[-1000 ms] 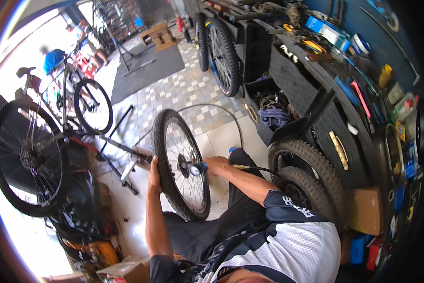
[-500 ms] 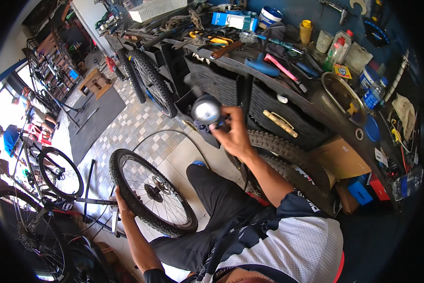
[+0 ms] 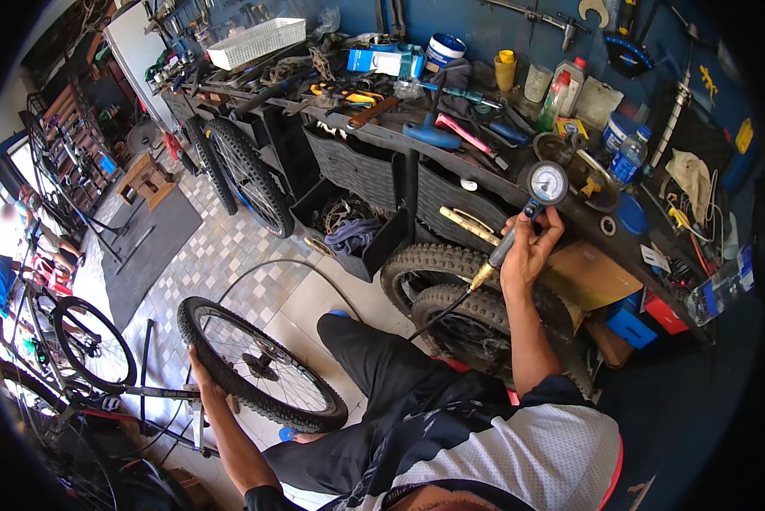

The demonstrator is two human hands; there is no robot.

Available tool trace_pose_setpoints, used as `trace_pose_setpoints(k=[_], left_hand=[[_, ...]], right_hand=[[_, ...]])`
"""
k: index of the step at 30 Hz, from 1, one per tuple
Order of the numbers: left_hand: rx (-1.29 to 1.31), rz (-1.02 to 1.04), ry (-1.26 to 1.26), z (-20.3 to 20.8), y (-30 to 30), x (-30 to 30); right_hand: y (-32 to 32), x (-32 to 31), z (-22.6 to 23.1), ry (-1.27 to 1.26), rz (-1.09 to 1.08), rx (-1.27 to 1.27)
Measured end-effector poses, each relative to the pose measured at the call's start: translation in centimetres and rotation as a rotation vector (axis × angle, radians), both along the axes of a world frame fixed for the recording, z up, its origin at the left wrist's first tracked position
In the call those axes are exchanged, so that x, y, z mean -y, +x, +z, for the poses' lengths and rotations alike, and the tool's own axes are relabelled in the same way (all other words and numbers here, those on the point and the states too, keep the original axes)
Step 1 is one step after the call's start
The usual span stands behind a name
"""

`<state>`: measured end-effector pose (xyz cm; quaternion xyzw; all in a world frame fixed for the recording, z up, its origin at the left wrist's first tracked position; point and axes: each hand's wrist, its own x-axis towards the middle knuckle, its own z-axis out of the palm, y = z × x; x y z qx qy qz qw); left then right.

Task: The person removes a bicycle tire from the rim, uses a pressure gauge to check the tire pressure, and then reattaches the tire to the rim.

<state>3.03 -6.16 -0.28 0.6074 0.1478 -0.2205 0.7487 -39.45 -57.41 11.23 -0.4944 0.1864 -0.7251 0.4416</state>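
Note:
My right hand [image 3: 529, 251] is closed around a tire inflator with a round dial gauge [image 3: 547, 183], lifted in front of the workbench. A brass fitting and a black hose [image 3: 444, 313] run down from its lower end. With my left hand [image 3: 203, 373] I grip the tire of a bicycle wheel [image 3: 267, 362], which leans in front of my legs with its rear cassette facing up. Part of that hand's fingers is hidden behind the tire.
A workbench [image 3: 510, 170] crowded with tools, bottles and a white basket [image 3: 257, 43] runs along the wall. An open drawer [image 3: 369, 247] holds cloth. Loose tires [image 3: 459, 294] stand under it. A bicycle [image 3: 67, 375] is at left; people [image 3: 3, 285] are beyond.
My right hand has swung to the right with the inflator, from above the drawer to the bench's front, and the dial now faces up. My left hand stays on the wheel.

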Motion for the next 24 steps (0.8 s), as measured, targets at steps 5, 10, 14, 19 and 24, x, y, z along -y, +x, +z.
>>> trace_pose_setpoints(k=[5, 10, 14, 19, 24], left_hand=[[0.003, -0.012, -0.021, -0.3, 0.2, 0.4], [0.021, -0.025, -0.033, -0.8, 0.9, -0.1], [0.017, 0.001, -0.027, -1.3, 1.4, 0.2], [0.023, 0.035, -0.020, -1.7, 2.3, -0.2], [0.025, 0.011, -0.017, -1.4, 2.3, -0.1]], right_hand=[[-0.7, -0.6, -3.0, 0.000, -0.079, -0.111], [-0.7, -0.8, -6.1, 0.067, 0.006, -0.212], [-1.3, -0.4, -7.4, 0.071, 0.069, -0.133], [-1.7, -1.0, -6.3, 0.153, 0.092, -0.121], [-2.6, -1.6, -2.0, 0.100, 0.039, -0.046]])
